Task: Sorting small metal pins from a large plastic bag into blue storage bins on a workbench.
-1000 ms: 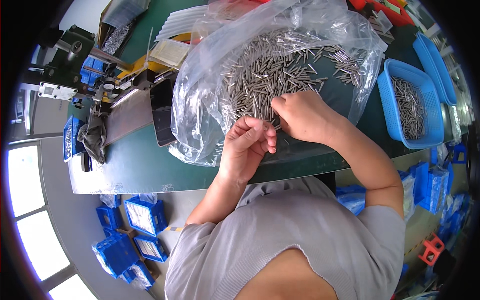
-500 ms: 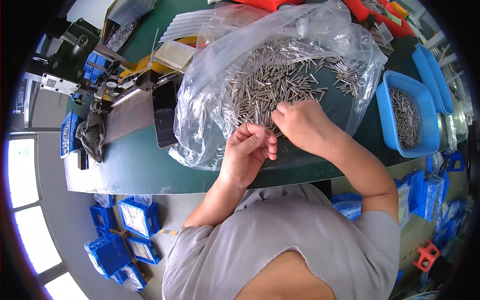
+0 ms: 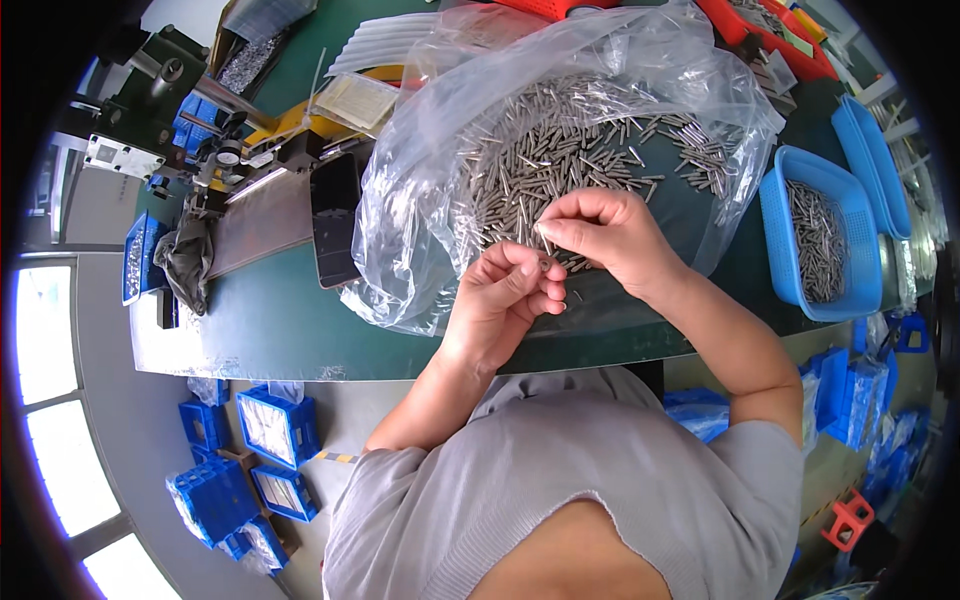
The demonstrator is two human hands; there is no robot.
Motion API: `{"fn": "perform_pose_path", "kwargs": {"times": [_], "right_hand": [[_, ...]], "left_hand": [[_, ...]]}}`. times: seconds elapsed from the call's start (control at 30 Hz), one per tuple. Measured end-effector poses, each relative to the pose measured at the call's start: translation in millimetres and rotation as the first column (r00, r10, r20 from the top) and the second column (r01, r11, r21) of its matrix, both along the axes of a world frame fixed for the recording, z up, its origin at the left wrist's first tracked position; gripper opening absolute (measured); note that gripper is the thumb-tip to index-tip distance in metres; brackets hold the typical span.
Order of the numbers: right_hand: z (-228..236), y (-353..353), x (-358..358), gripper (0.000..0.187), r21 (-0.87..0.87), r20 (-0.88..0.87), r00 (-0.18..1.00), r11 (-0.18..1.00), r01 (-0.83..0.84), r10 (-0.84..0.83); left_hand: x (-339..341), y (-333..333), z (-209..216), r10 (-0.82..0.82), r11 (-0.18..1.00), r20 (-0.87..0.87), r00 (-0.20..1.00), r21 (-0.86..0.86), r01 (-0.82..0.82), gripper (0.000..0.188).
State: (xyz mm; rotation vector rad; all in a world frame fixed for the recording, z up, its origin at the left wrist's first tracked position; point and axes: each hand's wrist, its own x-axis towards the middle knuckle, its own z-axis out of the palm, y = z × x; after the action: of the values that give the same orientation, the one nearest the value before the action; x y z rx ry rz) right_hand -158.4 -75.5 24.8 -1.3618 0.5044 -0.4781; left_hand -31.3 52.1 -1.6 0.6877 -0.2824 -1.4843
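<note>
A heap of small metal pins (image 3: 520, 165) lies on a clear plastic bag (image 3: 400, 210) spread over the green table. In front of the heap, my left hand (image 3: 500, 305) is closed, its fingers curled around a small round metal piece (image 3: 545, 265) whose end shows at the fingertips. Just above it, my right hand (image 3: 620, 245) pinches a thin metal pin between thumb and forefinger, pointing down toward the left hand's piece. Whether the two pieces touch is too small to tell.
At the right stands a blue basket (image 3: 780, 240) with more pins, beside another blue basket (image 3: 870, 165). A black phone (image 3: 333, 220) lies left of the bag. Farther left is a bench fixture with a dial gauge (image 3: 228, 152). Red bins (image 3: 770, 40) stand at the back.
My right hand has turned and opened out from over the heap, and its pinching fingertips now show above my left hand. The left hand has barely moved.
</note>
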Motion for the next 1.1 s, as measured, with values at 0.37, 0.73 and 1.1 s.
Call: {"fn": "perform_pose_path", "kwargs": {"times": [0.37,0.73,1.1], "right_hand": [[2.2,15.6,4.2,0.009,-0.014,0.034,0.999,1.000,0.005,-0.004],[12.8,-6.7,-5.9,0.003,-0.348,-0.050,0.981,0.918,-0.193,0.187],[59.6,-21.8,-59.4,0.004,-0.521,0.140,0.936,0.780,0.347,-0.323]], "left_hand": [[3.5,3.5,-4.2,0.024,0.999,-0.091,0.996,-0.027,-0.026,0.011],[1.2,0.8,-2.7,0.023,0.999,-0.019,1.000,-0.025,-0.023,0.009],[-0.5,8.9,-3.0,0.044,0.987,0.075,0.996,-0.155,-0.032,0.005]]}}
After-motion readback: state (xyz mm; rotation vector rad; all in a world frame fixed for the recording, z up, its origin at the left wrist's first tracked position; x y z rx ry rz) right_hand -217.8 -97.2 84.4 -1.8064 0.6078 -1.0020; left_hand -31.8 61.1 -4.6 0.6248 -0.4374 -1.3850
